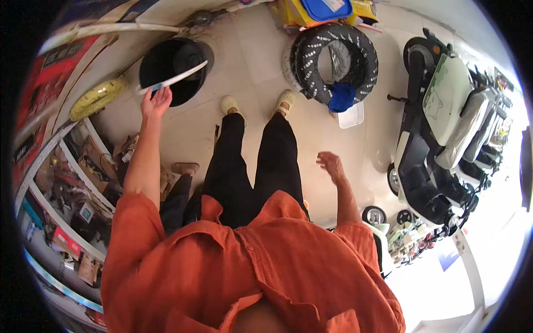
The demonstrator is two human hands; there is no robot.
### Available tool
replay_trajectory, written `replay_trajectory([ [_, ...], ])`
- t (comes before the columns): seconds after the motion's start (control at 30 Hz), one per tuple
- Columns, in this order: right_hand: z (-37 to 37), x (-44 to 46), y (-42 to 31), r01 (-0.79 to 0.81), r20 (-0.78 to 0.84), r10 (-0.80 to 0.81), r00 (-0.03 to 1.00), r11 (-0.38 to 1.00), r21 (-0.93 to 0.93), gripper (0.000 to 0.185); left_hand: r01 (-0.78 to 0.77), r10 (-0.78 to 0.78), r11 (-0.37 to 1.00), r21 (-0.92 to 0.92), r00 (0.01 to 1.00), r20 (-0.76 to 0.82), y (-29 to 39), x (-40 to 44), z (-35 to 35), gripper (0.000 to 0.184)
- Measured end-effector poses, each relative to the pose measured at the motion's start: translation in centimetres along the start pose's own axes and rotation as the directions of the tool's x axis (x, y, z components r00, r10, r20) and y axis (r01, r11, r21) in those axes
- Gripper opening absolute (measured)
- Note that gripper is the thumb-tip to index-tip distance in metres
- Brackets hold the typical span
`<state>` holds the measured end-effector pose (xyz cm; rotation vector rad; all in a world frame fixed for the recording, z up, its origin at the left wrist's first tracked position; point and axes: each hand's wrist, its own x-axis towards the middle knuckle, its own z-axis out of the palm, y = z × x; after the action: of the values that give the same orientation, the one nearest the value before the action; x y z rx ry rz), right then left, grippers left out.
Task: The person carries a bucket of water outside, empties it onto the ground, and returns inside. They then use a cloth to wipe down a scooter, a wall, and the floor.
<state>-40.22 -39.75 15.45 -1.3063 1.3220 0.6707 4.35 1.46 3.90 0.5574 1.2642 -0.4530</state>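
White strip (186,74) over black bin (154,62)

Our left hand (157,101) has its fingers closed on the slim, slightly curved strip near one end; it slants across the bin's round mouth. Our right hand (330,162) hangs half-curled, visibly gripping nothing. Pale-flecked black tyres (365,64), draped with blue cloth (342,99), sit ahead; a scooter (444,100) blocks our right.

Bright glare lower right, fisheye-bent edges, black corners, mostly sharp centre

Left arm (143,161): stretched forward, almost straight.
Left hand (158,101): palm turned up, fingers gripping.
Right arm (347,202): kept nearer the body.
Right hand (331,164): fingers loosely curled.
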Motion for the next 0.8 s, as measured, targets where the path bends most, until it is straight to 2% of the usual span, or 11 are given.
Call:
replay_trajectory([
  [0.13,-3.2,7.5,-0.4,0.044,-0.008,-0.045,0.999,0.994,-0.100,0.024,-0.038,0.074,0.986,0.161,0.972,-0.223,-4.1,-1.4,-1.1,0.048],
  [0.2,-5.4,13.9,2.9,0.314,-0.013,-0.340,0.940,0.881,-0.353,0.023,0.006,0.042,0.971,0.241,0.980,-0.193,-6.2,-0.8,-4.2,0.043],
  [0.3,-7.7,20.6,3.4,0.217,-0.115,-0.317,0.942,0.831,-0.512,0.028,0.072,-0.042,0.928,0.366,0.995,-0.089,-11.8,-3.1,-6.9,0.030],
  [0.37,-9.5,24.7,4.1,0.300,-0.128,-0.445,0.886,0.762,-0.574,0.035,0.142,-0.123,0.872,0.468,0.990,-0.071,-15.4,-3.9,-9.1,0.029],
  [0.5,-12.9,33.0,7.1,0.186,-0.128,-0.405,0.905,0.648,-0.738,0.037,0.229,-0.085,0.762,0.605,0.963,-0.257,-21.2,-5.7,-11.3,0.032],
  [0.53,-14.2,36.5,9.7,0.248,-0.049,-0.454,0.890,0.569,-0.784,0.034,0.223,0.050,0.474,0.852,0.959,-0.279,-21.7,-6.1,-11.6,0.034],
  [0.6,-15.0,38.4,9.6,0.148,-0.152,-0.331,0.931,0.725,-0.673,0.028,0.154,0.243,-0.199,0.968,0.965,-0.103,-21.8,-6.2,-10.2,0.042],
  [0.67,-15.6,40.6,10.9,0.105,-0.241,-0.237,0.941,0.884,-0.456,0.021,-0.249,0.262,-0.478,0.842,0.875,0.407,-17.6,-4.1,-10.6,0.051],
  [0.73,-15.9,43.3,12.8,0.104,-0.301,-0.128,0.945,0.990,-0.093,0.015,-0.147,0.356,-0.829,0.540,0.605,0.712,-14.9,-4.5,-5.8,0.064],
  [0.77,-16.2,42.4,11.4,0.095,-0.289,-0.115,0.950,0.992,-0.081,0.012,-0.013,0.394,-0.895,0.446,0.444,0.804,-14.8,-5.3,-2.2,0.071],
  [0.8,-16.7,40.9,10.0,0.177,-0.295,-0.291,0.910,0.917,-0.357,0.011,-0.038,0.366,-0.917,0.398,0.321,0.873,-13.6,-5.6,0.5,0.074],
])
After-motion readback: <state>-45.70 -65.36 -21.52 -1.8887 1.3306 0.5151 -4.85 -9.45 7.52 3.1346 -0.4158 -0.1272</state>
